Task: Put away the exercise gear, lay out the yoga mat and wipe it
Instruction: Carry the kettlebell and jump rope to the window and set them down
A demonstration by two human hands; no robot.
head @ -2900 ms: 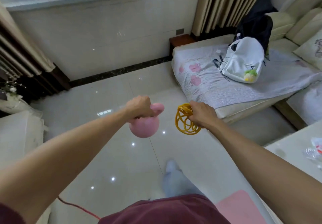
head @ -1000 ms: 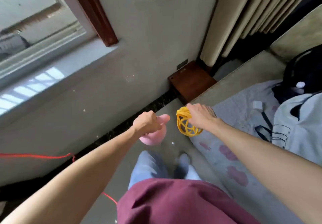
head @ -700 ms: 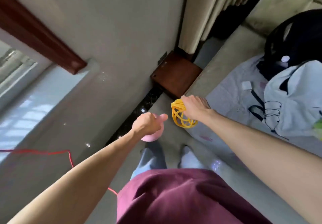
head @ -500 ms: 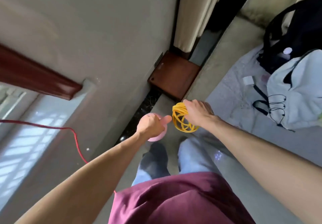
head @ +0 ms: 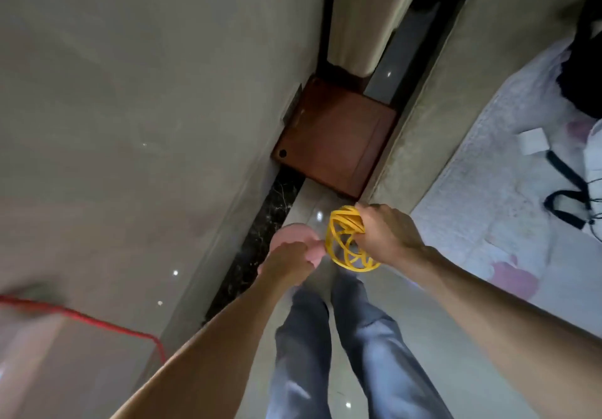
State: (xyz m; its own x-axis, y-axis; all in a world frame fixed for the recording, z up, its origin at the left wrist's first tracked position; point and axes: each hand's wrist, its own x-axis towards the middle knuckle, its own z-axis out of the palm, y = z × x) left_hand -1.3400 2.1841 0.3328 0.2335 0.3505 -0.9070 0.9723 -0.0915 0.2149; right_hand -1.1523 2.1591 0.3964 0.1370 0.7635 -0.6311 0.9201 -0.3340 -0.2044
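Observation:
My left hand (head: 288, 264) grips the handle of a pink kettlebell (head: 290, 234), which hangs low over the floor near the black skirting at the wall; the hand hides most of it. Just to its right, my right hand (head: 387, 236) holds a bundle of coiled yellow resistance bands (head: 345, 239). Both hands are close together above my feet, in the corner between the wall and the sofa. No yoga mat is in view.
A brown wooden stand (head: 335, 135) fills the corner ahead, with a curtain (head: 368, 11) behind it. The sofa (head: 449, 92) with a pale patterned cover (head: 488, 197) runs along the right. A red cord (head: 97, 321) crosses the lower left.
I have walked from the middle of the room to the corner by the wooden stand. Both hands have sunk lower toward the floor, still holding the kettlebell and the bands.

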